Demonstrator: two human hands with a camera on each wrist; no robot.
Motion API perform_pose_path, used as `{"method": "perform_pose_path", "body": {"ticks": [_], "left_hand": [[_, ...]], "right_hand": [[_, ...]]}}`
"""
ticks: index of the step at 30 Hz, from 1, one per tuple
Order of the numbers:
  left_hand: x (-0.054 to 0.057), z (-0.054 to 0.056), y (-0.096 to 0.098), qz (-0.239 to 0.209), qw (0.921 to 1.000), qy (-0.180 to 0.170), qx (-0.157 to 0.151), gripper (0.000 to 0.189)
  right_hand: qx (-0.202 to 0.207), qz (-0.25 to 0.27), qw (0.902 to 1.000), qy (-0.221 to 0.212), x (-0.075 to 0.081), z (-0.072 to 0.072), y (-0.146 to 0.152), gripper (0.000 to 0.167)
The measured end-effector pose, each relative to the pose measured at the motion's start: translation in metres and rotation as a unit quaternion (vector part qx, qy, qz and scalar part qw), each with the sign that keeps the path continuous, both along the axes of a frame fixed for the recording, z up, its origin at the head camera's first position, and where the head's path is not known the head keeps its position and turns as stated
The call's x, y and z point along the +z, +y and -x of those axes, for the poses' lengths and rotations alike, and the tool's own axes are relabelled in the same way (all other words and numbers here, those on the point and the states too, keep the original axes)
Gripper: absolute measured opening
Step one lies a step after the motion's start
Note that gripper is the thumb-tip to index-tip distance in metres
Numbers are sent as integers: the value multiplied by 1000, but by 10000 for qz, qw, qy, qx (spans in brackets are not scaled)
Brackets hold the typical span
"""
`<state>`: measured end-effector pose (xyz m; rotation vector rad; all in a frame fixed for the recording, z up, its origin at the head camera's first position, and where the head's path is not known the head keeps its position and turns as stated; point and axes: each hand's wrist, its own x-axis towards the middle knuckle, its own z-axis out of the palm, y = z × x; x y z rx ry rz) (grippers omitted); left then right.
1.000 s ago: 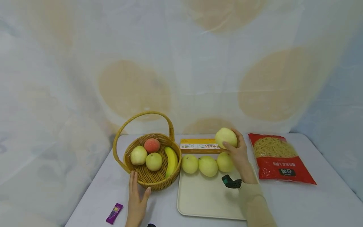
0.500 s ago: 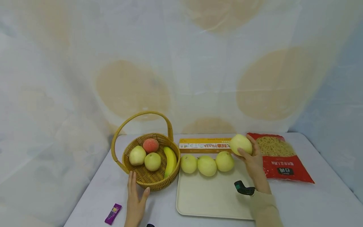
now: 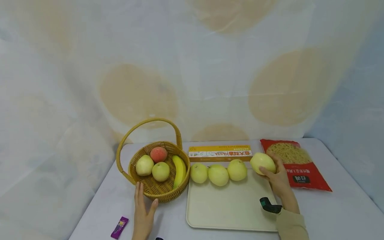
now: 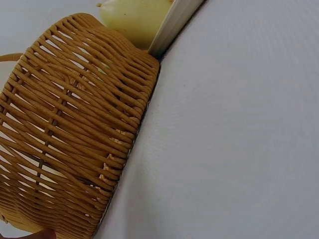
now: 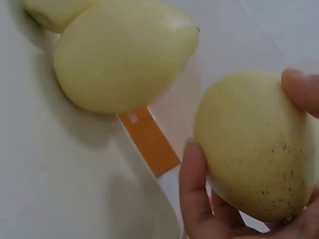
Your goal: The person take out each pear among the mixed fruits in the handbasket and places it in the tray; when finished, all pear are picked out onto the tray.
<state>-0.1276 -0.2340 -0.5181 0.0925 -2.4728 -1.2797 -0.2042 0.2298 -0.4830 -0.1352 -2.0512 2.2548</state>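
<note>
My right hand [image 3: 280,180] grips a pale yellow pear [image 3: 262,162] over the tray's far right corner. The right wrist view shows this pear [image 5: 251,144] close up, dark specks on its skin, between thumb and fingers. Three similar pears [image 3: 218,175] sit in a row along the far side of the cream tray [image 3: 228,208]. Over on the left, my left hand [image 3: 143,213] has straight fingers at the near left side of a wicker basket [image 3: 163,197]. Inside it are a peach [image 3: 158,154], a banana [image 3: 179,170] and two pale green-yellow fruits [image 3: 161,171].
Behind the tray lies a yellow and orange pasta box [image 3: 220,153]. A red bag of pasta [image 3: 297,166] is to the right of my right hand. One small purple packet [image 3: 119,227] lies near the table's front left. The basket's arched handle [image 3: 150,120] rises above its rim.
My right hand has carried the pear rightward and lower, from above the pasta box to the tray's far right corner. The left hand stays by the basket.
</note>
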Motion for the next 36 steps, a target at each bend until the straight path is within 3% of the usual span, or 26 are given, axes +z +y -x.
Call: {"method": "perform_pose_path", "body": {"ticks": [9,15,20,27,31,36], "left_hand": [[2,-5,-1,-113,9999,-89,27,82],[2,-4,-1,-88,9999,-88,26,82],[1,-2,0,-45,10000,-46,55,82],[2,-2,0,-15,9999,-99,29,83],[3,-1,0,6,10000,-50,23,83],[2,0,0,8,10000,0,7,84]], "right_hand": [[256,-969,9949,-87,-6,-7,14,78],[189,-1847,9826,72,-4,-11,22,91],[179,-2058,9779,331,-8,-8,18,95],[360,-2350,9704,431,-17,-3,9,87],[322,-2450,9683,376,-13,-5,8,82],[-67,-2400,9690,578,1,-10,8,72]]}}
